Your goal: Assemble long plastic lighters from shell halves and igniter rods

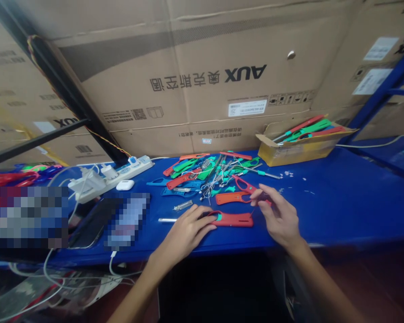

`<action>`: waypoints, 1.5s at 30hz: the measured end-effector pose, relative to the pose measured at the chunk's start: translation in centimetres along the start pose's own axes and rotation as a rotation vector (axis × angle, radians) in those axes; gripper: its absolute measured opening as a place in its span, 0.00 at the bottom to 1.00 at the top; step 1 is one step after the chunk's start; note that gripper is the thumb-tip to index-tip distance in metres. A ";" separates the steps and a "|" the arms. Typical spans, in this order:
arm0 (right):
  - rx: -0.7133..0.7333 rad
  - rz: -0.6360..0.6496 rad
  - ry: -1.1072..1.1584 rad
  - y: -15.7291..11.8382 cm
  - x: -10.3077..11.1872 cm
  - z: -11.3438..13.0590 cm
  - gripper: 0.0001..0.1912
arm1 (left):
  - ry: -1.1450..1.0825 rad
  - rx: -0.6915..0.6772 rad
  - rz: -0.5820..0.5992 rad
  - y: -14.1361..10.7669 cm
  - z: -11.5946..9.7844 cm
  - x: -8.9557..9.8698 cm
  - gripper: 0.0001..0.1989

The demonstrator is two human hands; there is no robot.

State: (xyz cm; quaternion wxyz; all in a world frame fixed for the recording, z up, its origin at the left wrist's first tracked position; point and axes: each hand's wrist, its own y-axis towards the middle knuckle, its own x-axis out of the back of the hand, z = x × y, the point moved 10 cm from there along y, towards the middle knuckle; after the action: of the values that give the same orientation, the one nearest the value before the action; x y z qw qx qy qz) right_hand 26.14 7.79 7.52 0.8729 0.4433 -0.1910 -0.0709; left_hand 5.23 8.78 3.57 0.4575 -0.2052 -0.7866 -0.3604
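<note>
A red long-necked lighter (pixel 235 219) lies on the blue table with its metal tube (pixel 166 220) pointing left. My left hand (pixel 188 226) is closed around its neck, near the teal trigger. Just past the lighter's right end, my right hand (pixel 283 220) has its fingers curled in a pinch; a small reddish bit shows by them, too small to name. An orange handle shell (pixel 229 198) and a red handle part (pixel 243 185) lie behind the lighter. A clear plastic piece (pixel 182 205) rests behind my left hand.
Behind is a heap of lighter parts (pixel 191 168) with metal tubes and white wires. A cardboard box (pixel 289 153) of lighters stands back right. Left are a power strip (pixel 121 175), a white earphone case (pixel 125 185), phones and cables. Large cartons (pixel 202 107) wall off the back.
</note>
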 end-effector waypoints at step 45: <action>0.002 -0.064 -0.034 -0.4 0.8 0.0 0.23 | -0.023 0.020 0.023 0.0 0.1 -0.1 0.14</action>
State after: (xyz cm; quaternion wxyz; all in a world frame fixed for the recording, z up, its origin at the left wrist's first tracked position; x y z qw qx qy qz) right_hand 26.89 7.31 7.38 0.8664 0.4489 -0.1914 -0.1061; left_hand 5.20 8.88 3.44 0.4547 -0.2138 -0.7929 -0.3448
